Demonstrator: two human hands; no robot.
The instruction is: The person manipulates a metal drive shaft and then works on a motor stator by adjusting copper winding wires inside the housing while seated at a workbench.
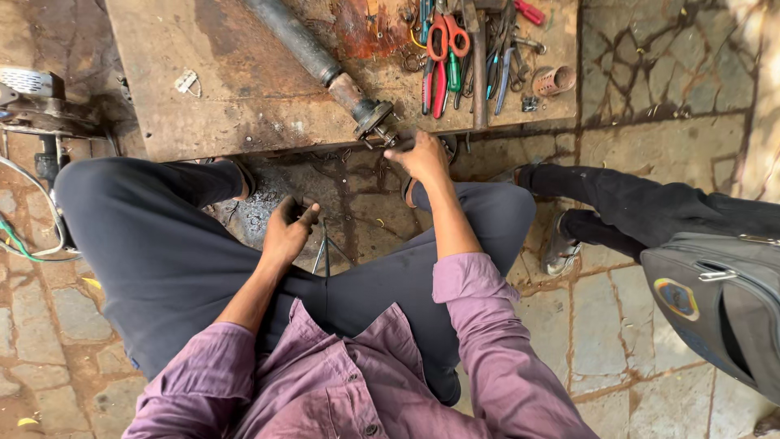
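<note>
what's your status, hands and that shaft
Left hand closed on small dark tool. Right hand at flanged end of long grey metal shaft. Nothing in between.

The person wears a mauve button-front shirt (341, 390) with small dark buttons and a chest pocket, its sleeves (467, 284) rolled up to the elbows. The trousers (154, 252) are dark navy, plain and loose. Both forearms are bare.
</note>
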